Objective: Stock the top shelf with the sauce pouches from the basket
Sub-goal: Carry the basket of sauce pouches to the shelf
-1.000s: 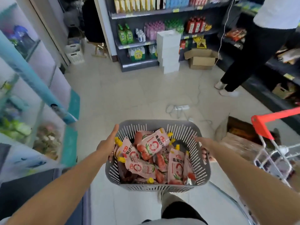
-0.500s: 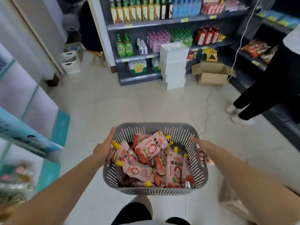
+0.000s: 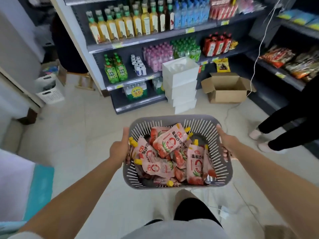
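Head camera shows the sauce pouches (image 3: 172, 152) heaped loose in the grey basket (image 3: 172, 118), none taken out. Left hand (image 3: 120, 149) and right hand (image 3: 227, 142) clasp its opposite side walls, thumbs along the rim and fingers curled round the outside. Since a second ago the red trolley has slid out of sight, and the drinks shelving (image 3: 155, 38) now stands nearer, straight ahead. I judge this is the carry toward a shelf. Stocking has not begun, and which top shelf is meant is unclear.
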